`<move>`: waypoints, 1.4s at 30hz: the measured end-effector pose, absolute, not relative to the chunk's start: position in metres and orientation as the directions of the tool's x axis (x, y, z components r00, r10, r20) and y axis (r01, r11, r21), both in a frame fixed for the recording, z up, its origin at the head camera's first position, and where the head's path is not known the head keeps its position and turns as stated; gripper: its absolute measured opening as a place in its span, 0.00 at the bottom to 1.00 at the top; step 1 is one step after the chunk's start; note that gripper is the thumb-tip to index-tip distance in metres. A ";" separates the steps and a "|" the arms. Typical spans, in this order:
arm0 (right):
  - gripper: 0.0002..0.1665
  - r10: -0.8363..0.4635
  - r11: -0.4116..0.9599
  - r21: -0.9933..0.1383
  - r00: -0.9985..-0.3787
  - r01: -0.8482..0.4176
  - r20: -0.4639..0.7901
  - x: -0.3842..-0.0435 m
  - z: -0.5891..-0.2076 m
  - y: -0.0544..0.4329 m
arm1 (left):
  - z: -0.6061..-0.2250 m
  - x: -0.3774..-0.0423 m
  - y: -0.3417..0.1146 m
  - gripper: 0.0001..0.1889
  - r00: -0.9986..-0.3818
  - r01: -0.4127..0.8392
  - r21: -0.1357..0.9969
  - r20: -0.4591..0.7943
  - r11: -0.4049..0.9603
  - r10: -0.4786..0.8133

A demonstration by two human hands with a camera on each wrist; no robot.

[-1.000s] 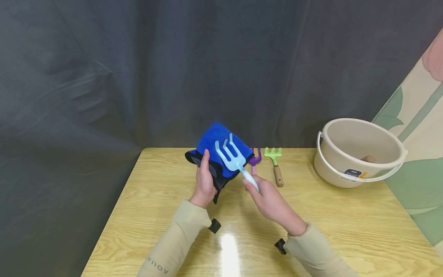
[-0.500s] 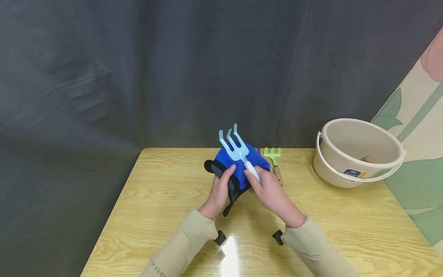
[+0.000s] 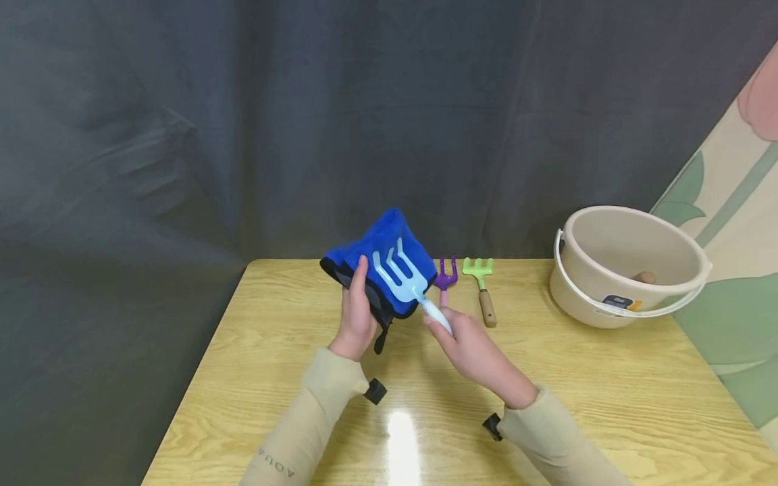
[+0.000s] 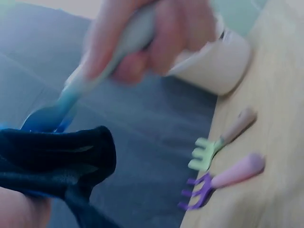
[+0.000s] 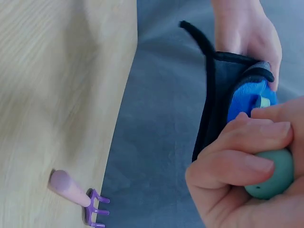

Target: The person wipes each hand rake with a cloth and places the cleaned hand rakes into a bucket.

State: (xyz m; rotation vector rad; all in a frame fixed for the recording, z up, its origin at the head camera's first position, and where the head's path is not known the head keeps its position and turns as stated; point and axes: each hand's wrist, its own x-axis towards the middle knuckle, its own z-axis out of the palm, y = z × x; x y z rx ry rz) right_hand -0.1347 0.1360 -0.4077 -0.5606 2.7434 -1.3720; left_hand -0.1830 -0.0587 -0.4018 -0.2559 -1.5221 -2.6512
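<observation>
Dark curtain [image 3: 389, 121] is hanging across the bkgd, w/ a flower-patterned panel [image 3: 744, 223] showing at the far R of the head view. Wood-grain table [image 3: 243, 405] is filling the foreground, bright glare streaking its near part.

L hand [image 3: 357, 314] is pinching a blue cloth w/ black trim [image 3: 381, 236] above the tabletop; thumb is lying on the near face, other fingers mostly hidden behind. Black strip is dangling from the cloth's lower corner. R hand [image 3: 474, 347] is gripping a light-blue hand fork [image 3: 408, 287] by its white hdl, fingers curling round it. Three tines are pointing away from the person, overlapping the blue face; can't tell how many are touching. In the L wrist view the fork's head is blurring and partly hiding behind the cloth's black edge.

Just beyond R hand, a purple fork [image 3: 446, 278] w/ pink hdl is lying near the table's far edge; beside it, to the R, a green fork [image 3: 478, 270] w/ wooden hdl is lying too. Beige bucket [image 3: 595, 287] is standing upright farther R, white bail [image 3: 659, 312] hanging across its front. Brown item [image 3: 644, 277] is sitting inside, mostly hidden, can't ID.
</observation>
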 end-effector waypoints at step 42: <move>0.19 -0.188 0.591 -0.733 -0.941 -0.337 0.282 -0.147 -0.405 0.134 | -0.419 -0.155 -0.030 0.31 -0.977 0.073 0.973 0.113 -0.217 0.180</move>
